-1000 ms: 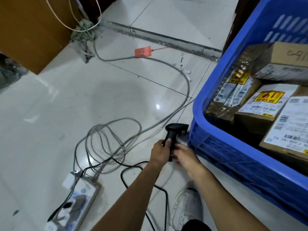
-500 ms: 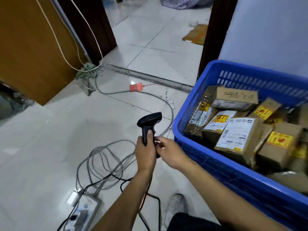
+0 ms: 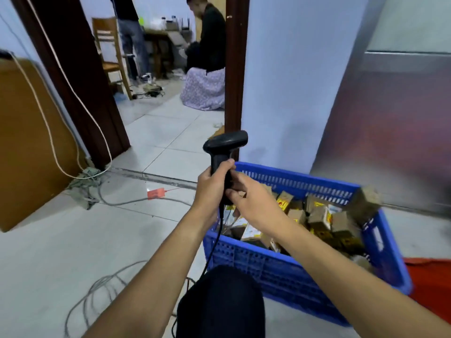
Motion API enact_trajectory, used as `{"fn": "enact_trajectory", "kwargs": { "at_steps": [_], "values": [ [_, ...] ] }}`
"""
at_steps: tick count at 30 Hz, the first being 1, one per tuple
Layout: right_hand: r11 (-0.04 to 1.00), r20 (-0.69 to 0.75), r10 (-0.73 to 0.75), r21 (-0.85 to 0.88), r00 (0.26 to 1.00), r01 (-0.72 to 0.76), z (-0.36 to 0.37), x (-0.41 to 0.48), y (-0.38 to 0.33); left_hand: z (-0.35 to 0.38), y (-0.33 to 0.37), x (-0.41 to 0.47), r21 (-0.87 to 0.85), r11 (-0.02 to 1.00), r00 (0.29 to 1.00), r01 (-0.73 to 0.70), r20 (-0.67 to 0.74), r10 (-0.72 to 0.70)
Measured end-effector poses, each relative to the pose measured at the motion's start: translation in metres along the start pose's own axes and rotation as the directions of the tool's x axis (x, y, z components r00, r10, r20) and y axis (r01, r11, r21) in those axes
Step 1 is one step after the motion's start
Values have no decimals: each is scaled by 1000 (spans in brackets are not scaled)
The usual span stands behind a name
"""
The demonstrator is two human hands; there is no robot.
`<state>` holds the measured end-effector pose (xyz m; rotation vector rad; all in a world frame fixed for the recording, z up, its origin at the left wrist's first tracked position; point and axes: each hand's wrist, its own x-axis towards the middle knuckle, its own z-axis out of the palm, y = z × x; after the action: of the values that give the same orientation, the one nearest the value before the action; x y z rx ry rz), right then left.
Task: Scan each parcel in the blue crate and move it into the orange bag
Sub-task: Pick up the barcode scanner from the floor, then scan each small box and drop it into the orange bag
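My left hand [image 3: 211, 189] grips the handle of a black handheld barcode scanner [image 3: 225, 145], held upright in front of me with its cable hanging down. My right hand [image 3: 253, 203] pinches the lower part of the same handle from the right. Behind and below the hands stands the blue crate [image 3: 292, 272], filled with several cardboard parcels [image 3: 319, 218] bearing white and yellow labels. A corner of the orange bag [image 3: 429, 284] shows on the floor just right of the crate.
Grey cables [image 3: 97, 289] coil on the tiled floor at lower left. A brown cabinet [image 3: 26, 142] stands left, with a doorway beyond it. Through the doorway are a wooden chair [image 3: 109, 52] and two people. A metal panel [image 3: 390, 132] rises behind the crate.
Both hands have lifted the scanner from floor level up to chest height. My view has tilted upward, so the doorway and the whole crate now show.
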<state>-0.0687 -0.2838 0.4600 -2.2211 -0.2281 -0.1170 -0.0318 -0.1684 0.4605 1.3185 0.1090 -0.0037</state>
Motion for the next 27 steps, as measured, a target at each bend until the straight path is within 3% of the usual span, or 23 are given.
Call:
{"fn": "enact_trajectory", "kwargs": {
  "at_steps": [5, 10, 13, 15, 17, 22, 27],
  "values": [
    [999, -131, -12, 38, 991, 17, -67, -43, -9, 54, 33, -36, 13, 1000, 965, -1, 261, -2],
    [999, -208, 27, 39, 978, -20, -95, -75, 21, 91, 18, -51, 113, 991, 917, -67, 399, 17],
    [998, -165, 52, -17, 985, -56, -96, -78, 47, 97, -10, -46, 99, 995, 903, 15, 425, -56],
    [968, -70, 70, -235, 995, -85, -102, -74, 63, 93, -26, -40, 129, 990, 903, 60, 415, -108],
    [875, 13, 112, -474, 994, -92, -113, -66, 80, 89, -38, -30, 192, 978, 899, 80, 411, -154],
    [840, -39, 366, -417, 930, -348, -147, -40, 140, 94, -32, 8, 128, 982, 895, 139, 407, -180],
    [733, -42, 560, -441, 828, -518, -140, -20, 233, 98, -27, 45, 256, 967, 903, -14, 418, -98]
  ]
}}
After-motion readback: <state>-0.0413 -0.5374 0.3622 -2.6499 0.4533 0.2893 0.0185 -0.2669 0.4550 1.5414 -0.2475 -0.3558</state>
